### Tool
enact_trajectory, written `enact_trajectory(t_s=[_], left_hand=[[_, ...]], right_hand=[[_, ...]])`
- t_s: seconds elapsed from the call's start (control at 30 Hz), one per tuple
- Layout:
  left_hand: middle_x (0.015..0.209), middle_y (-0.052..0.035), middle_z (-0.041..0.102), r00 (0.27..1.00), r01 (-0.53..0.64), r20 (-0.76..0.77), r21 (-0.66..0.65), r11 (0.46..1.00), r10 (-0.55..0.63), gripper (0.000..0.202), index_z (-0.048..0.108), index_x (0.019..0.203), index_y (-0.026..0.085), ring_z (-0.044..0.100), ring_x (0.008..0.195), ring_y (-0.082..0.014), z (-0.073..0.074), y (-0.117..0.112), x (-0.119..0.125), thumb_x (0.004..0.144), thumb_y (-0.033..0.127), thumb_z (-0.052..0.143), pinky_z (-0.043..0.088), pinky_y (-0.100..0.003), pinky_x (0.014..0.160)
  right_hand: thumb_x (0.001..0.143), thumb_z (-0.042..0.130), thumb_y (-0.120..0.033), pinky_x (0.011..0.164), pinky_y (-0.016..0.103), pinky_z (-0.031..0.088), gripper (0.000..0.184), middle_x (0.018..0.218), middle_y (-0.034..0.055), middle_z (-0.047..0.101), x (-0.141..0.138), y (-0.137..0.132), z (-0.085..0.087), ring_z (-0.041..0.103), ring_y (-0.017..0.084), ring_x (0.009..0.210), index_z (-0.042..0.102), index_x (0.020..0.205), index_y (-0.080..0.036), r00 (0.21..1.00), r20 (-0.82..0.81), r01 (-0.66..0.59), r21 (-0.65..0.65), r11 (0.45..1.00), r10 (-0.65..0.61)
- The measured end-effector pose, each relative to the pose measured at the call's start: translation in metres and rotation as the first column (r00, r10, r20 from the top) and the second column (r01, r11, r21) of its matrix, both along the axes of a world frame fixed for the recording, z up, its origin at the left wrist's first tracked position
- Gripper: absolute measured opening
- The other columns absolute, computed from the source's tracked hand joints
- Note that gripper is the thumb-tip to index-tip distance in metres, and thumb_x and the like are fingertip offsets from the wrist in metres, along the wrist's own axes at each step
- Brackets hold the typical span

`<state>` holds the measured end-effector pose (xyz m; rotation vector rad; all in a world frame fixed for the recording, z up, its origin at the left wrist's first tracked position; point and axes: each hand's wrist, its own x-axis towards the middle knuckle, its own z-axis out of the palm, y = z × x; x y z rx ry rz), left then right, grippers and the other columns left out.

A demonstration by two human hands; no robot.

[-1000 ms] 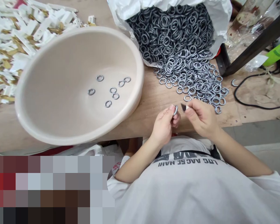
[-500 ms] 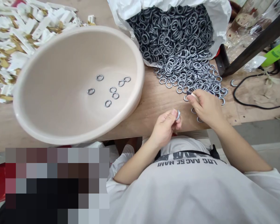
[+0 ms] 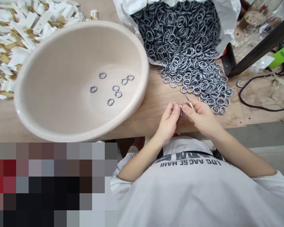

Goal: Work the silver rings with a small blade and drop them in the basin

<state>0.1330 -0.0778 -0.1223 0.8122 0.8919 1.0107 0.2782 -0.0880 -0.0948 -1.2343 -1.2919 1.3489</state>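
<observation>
Left grip: narrow, thumb and fingertips of the left hand [image 3: 168, 121] pinching a small metal ring [image 3: 181, 110], which shows only in part between the fingers.
Right grip: narrow, thumb and forefinger of the right hand [image 3: 200, 116] holding a small pointed tool [image 3: 189, 102] by its end, the tip angled toward the ring.
Why held so: the 2 hands meet close together, raised just above the tabletop's near edge, probably so that the ring stays steady under the fine tip.
Ring's place: between the hands, near the person's white T-shirt [image 3: 180, 195], not resting on anything.
Tabletop: a worn wooden tabletop [image 3: 156, 110] carries everything below.
Loose pile: silver-grey rings [image 3: 198, 83] spill across the wood just beyond the right hand, within easy reach.
Bag: a white-lined bag [image 3: 228, 31] lies open behind the pile, packed with darker rings [image 3: 175, 31].
Basin: a large beige plastic basin [image 3: 142, 72] sits left of the hands, with 7 rings [image 3: 115, 88] spread over its floor.
Far left: a heap of white-and-brass pieces [image 3: 14, 41] lies behind the basin.
Far right: a black cable [image 3: 251, 101] curves beside 1 stray ring [image 3: 239, 83], under a dark metal bar [image 3: 257, 47].
</observation>
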Motion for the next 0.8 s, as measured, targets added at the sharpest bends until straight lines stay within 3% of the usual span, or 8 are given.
enact_trajectory(t_s=[0.1, 0.2, 0.3, 0.4, 0.6, 0.8], left_hand=[[0.067, 0.0036, 0.049, 0.998, -0.039, -0.048, 0.064, 0.997, 0.043, 0.049, 0.057, 0.077, 0.019, 0.042, 0.060, -0.0084, 0.003, -0.006, 0.006, 0.085, 0.066, 0.069, 0.039, -0.022, 0.057], [0.064, 0.0042, 0.045, 0.999, -0.031, 0.011, 0.013, 0.999, 0.031, 0.049, 0.059, 0.081, 0.020, 0.036, 0.055, -0.0087, 0.002, -0.009, 0.005, 0.086, 0.068, 0.066, 0.032, -0.024, 0.052], [0.060, 0.0046, 0.040, 0.998, -0.035, 0.046, 0.012, 0.999, 0.034, 0.051, 0.054, 0.075, 0.020, 0.032, 0.052, -0.0085, 0.002, -0.011, -0.001, 0.089, 0.068, 0.061, 0.026, -0.025, 0.050], [0.057, 0.0043, 0.037, 0.999, -0.045, 0.026, 0.032, 0.998, 0.044, 0.057, 0.045, 0.066, 0.020, 0.031, 0.052, -0.0084, 0.002, -0.008, -0.008, 0.091, 0.069, 0.059, 0.026, -0.026, 0.051], [0.056, 0.0052, 0.035, 0.992, -0.070, 0.103, -0.025, 0.997, 0.072, 0.056, 0.046, 0.066, 0.019, 0.029, 0.050, -0.0077, 0.006, 0.000, -0.008, 0.089, 0.067, 0.063, 0.024, -0.025, 0.048], [0.060, 0.0053, 0.038, 0.985, -0.110, 0.122, -0.108, 0.988, 0.123, 0.054, 0.049, 0.067, 0.018, 0.032, 0.052, -0.0068, 0.009, -0.007, 0.005, 0.087, 0.064, 0.068, 0.029, -0.023, 0.050]], right_hand=[[0.092, 0.066, -0.057, 0.070, 0.030, 0.051, 0.034, 0.084, -0.0001, 0.064, -0.016, -0.012, -0.005, 0.060, 0.016, 0.074, 0.060, 0.096, -0.024, 0.990, -0.016, 0.137, 0.048, 0.989, -0.137], [0.094, 0.066, -0.053, 0.073, 0.032, 0.053, 0.032, 0.093, 0.0010, 0.066, -0.020, -0.010, -0.012, 0.063, 0.016, 0.075, 0.062, 0.110, -0.026, 0.991, 0.032, 0.124, 0.084, 0.989, -0.127], [0.095, 0.063, -0.056, 0.072, 0.032, 0.051, 0.032, 0.081, -0.0009, 0.064, -0.018, 0.004, -0.014, 0.061, 0.016, 0.072, 0.064, 0.098, -0.024, 0.995, 0.076, 0.051, 0.087, 0.995, -0.058], [0.097, 0.059, -0.058, 0.071, 0.030, 0.046, 0.037, 0.078, -0.0009, 0.061, -0.012, 0.014, -0.008, 0.058, 0.016, 0.074, 0.062, 0.089, -0.022, 0.970, 0.226, 0.048, 0.176, 0.983, -0.088], [0.103, 0.051, -0.046, 0.066, 0.030, 0.036, 0.032, 0.076, 0.0010, 0.063, -0.005, -0.007, 0.010, 0.056, 0.015, 0.069, 0.064, 0.088, -0.020, 0.781, 0.623, -0.250, 0.375, 0.893, -0.042], [0.101, 0.056, -0.046, 0.061, 0.030, 0.031, 0.032, 0.076, 0.0013, 0.064, 0.000, -0.018, 0.003, 0.051, 0.014, 0.065, 0.063, 0.085, -0.019, 0.648, 0.726, -0.287, 0.514, 0.809, -0.231]])
